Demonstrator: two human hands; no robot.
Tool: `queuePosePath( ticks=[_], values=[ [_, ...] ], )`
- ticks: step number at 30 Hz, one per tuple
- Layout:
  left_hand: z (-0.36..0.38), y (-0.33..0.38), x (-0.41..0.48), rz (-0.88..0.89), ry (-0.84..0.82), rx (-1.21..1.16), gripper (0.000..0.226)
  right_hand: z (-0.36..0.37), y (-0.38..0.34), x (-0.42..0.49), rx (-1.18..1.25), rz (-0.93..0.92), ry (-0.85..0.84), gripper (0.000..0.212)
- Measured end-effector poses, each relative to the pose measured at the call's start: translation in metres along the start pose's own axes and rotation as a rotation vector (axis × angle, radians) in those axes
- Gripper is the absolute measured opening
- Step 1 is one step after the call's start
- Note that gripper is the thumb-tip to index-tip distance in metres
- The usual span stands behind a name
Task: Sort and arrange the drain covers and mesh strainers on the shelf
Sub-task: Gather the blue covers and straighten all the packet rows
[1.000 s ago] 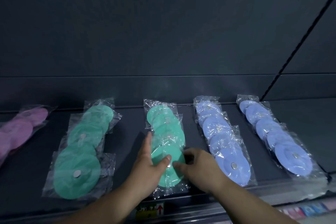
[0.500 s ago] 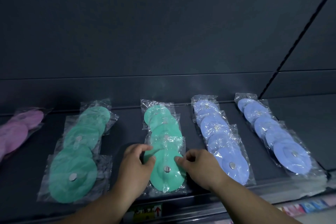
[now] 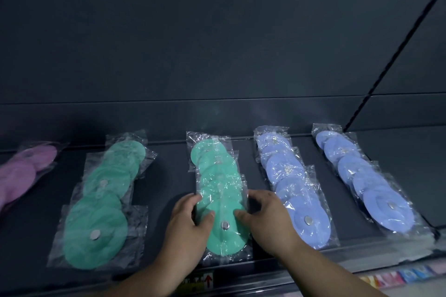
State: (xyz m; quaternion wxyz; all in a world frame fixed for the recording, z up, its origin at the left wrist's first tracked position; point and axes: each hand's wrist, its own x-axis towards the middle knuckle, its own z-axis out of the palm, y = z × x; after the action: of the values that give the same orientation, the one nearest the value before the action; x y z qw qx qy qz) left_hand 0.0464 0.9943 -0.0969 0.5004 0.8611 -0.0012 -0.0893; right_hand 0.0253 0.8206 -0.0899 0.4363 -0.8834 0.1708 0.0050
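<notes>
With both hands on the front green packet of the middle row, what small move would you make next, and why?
I would probably ease the front green packet down flat and square it with the middle green row behind it. The left hand and right hand grip its side edges, and it seems to sit slightly askew to that row on the shelf.

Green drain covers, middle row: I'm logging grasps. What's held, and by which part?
The front green packet, left hand on its left edge, right hand on its right edge.
</notes>
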Motion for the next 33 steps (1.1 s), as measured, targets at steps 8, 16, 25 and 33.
queuePosePath(
  ticks=[8, 16, 25, 33],
  values=[
    [0.003, 0.008, -0.001, -0.042, -0.082, -0.048, 0.072, 0.003, -0.003, -0.006, 0.045, 0.009, -0.046, 0.060],
    [-0.007, 0.020, 0.045, -0.107, 0.016, -0.185, 0.071, -0.009, -0.031, 0.028, 0.288, 0.070, 0.020, 0.063],
    [-0.006, 0.033, 0.115, -0.164, -0.133, -0.420, 0.032, 0.017, -0.042, 0.076, 0.368, 0.132, -0.096, 0.060],
    [0.010, 0.026, 0.122, -0.121, -0.216, -0.427, 0.048, 0.019, -0.040, 0.079, 0.289, 0.058, -0.041, 0.036]
  ],
)
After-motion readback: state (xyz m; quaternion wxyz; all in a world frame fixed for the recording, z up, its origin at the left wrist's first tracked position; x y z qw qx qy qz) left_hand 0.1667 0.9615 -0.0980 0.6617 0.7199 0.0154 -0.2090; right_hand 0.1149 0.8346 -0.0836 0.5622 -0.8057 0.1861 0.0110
